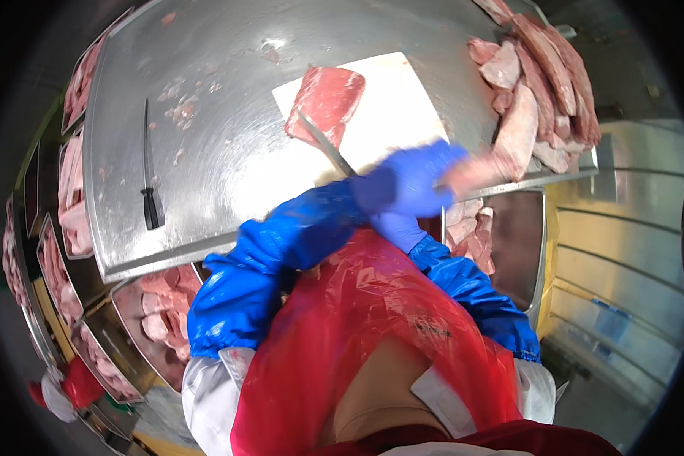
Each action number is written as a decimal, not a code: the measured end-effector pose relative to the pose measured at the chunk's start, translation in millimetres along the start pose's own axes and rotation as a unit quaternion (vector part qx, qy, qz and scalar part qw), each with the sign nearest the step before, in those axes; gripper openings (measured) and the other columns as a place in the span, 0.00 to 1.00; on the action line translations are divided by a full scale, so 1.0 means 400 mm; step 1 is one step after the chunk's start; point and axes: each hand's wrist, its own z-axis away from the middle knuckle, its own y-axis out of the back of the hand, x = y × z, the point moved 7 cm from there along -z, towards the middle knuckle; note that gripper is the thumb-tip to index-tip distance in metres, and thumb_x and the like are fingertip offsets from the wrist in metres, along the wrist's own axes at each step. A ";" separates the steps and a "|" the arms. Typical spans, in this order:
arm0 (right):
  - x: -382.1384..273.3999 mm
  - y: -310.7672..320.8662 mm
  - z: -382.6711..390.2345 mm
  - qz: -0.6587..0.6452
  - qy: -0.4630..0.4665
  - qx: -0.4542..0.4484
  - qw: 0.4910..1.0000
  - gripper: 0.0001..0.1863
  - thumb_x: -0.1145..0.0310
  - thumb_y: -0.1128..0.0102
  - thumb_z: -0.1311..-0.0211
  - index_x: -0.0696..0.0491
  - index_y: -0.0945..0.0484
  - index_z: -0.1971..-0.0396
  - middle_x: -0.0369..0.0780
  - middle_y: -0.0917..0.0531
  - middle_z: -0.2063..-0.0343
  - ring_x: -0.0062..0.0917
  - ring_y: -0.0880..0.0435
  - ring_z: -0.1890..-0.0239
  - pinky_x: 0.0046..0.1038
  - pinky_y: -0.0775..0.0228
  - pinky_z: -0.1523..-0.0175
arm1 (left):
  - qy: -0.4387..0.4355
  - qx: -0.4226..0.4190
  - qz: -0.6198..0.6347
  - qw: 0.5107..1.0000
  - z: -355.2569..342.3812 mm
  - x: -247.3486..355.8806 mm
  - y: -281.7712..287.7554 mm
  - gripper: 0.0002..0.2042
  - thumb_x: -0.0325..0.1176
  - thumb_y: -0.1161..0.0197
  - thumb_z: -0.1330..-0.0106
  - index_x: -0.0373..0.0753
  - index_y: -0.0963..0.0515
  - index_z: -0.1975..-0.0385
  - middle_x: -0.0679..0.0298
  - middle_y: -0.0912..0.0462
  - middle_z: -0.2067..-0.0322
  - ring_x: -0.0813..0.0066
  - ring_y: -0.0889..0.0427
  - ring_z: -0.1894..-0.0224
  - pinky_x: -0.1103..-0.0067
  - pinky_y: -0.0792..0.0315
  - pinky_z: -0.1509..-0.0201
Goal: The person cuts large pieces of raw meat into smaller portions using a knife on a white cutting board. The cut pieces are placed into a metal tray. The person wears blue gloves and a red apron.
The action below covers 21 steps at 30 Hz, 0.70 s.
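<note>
Reaching across my body to the right, my blue-gloved left hand (425, 171) is closed on the near end of a pale-pink strip of meat (515, 144), blurred by motion. My right hand (397, 229), also gloved, lies mostly hidden under the left wrist. From there a knife (327, 144) points up and left, its handle covered; it appears to be in the right hand. Its tip overlaps a red slab of meat (328, 95) on the white cutting board (403, 91).
A second knife (149, 190) with a black handle lies on the steel table (228, 45) at left. Several meat strips (555, 68) are heaped at the right corner. Trays of meat (536, 243) (133, 323) stand below the near edge, others along the left. Another person (68, 387) is at lower left.
</note>
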 end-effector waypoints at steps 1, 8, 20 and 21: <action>0.015 0.014 0.024 -0.022 -0.003 0.109 0.994 0.13 0.64 0.49 0.34 0.57 0.28 0.56 0.53 0.20 0.73 0.52 0.20 0.72 0.48 0.28 0.66 | -0.048 -0.057 -0.106 0.992 -0.022 0.045 -0.063 0.32 0.47 0.33 0.45 0.41 0.31 0.41 0.54 0.26 0.47 0.53 0.28 0.41 0.62 0.33 0.38; 0.242 0.157 0.204 -0.336 -0.414 0.159 0.831 0.11 0.63 0.51 0.29 0.57 0.31 0.59 0.39 0.23 0.81 0.23 0.23 0.83 0.24 0.31 0.78 | 0.270 0.158 -0.253 0.916 -0.027 -0.421 0.223 0.38 0.55 0.35 0.42 0.38 0.36 0.36 0.41 0.39 0.35 0.50 0.34 0.34 0.67 0.35 0.34; 0.111 -0.096 -0.415 -0.516 -0.187 -0.047 0.835 0.13 0.68 0.49 0.35 0.56 0.26 0.54 0.38 0.21 0.61 0.23 0.22 0.59 0.28 0.29 0.52 | 0.166 0.505 0.162 0.832 0.346 -0.613 0.066 0.36 0.40 0.28 0.45 0.36 0.36 0.37 0.50 0.28 0.43 0.58 0.30 0.38 0.69 0.36 0.35; 0.100 -0.106 -0.397 -0.517 -0.194 -0.055 0.832 0.15 0.69 0.51 0.34 0.57 0.28 0.50 0.39 0.21 0.58 0.24 0.22 0.56 0.29 0.29 0.49 | 0.185 0.486 0.189 0.833 0.387 -0.563 0.061 0.34 0.35 0.29 0.45 0.37 0.35 0.38 0.53 0.30 0.42 0.61 0.33 0.37 0.70 0.38 0.34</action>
